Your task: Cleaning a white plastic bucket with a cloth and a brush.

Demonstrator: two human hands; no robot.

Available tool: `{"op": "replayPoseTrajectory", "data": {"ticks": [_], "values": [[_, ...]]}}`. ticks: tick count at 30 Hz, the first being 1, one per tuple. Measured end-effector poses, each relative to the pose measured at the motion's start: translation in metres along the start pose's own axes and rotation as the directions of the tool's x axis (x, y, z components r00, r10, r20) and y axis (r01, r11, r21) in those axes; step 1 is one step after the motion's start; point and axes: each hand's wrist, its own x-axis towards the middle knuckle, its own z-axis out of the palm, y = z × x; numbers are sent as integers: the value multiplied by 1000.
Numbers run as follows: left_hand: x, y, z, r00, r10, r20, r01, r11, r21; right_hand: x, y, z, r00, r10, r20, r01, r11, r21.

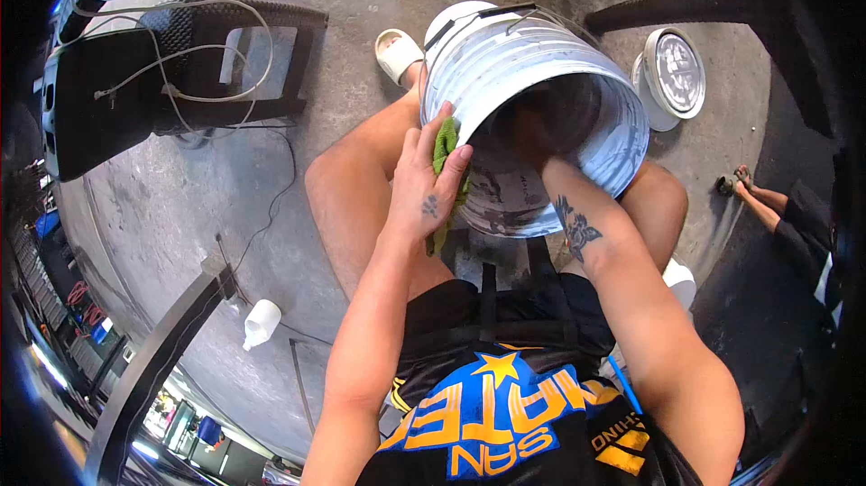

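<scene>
A large white plastic bucket (541, 53) lies tipped between my knees, its mouth turned towards me. Dark smears streak its walls inside and out. My left hand (426, 178) grips a green cloth (444, 148) against the left side of the bucket's rim, thumb towards the mouth and fingers along the outside. My right forearm reaches deep into the bucket. Down in its shadow my right hand (531, 131) shows only dimly, so its fingers and anything in them are hidden. The wire handle (524, 9) with its black grip lies across the far side.
Right of the bucket stands a smaller white tub (649, 97) with a round lid (678, 72) leaning on it. A white bottle (262, 320) lies on the concrete at left. Black chairs (233, 12) and a looped cable (223, 6) are far left. Another person's hands (741, 182) hold something at right.
</scene>
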Motion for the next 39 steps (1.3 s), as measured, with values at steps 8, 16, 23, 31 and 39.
{"op": "replayPoseTrajectory", "data": {"ticks": [8, 16, 23, 31, 39], "values": [[-1, -2, 0, 1000, 20, -18, -20, 1000, 1, -5, 15, -182, 752, 121, 648, -481, 773, 413], [1, -11, 1, 997, 64, -32, -65, 997, -30, -71, -12, -236, 841, -512, 175, 394, 801, 451], [-8, -10, 5, 998, 47, -53, -44, 998, 40, -65, -10, -213, 792, -311, 525, 145, 932, 333], [-8, -6, 3, 998, 40, -55, -38, 999, 32, -65, -20, -237, 651, -63, 756, 28, 998, 59], [-3, -8, 5, 996, 52, -66, -50, 998, 23, -64, -17, -221, 701, -217, 680, 29, 961, 276]]}}
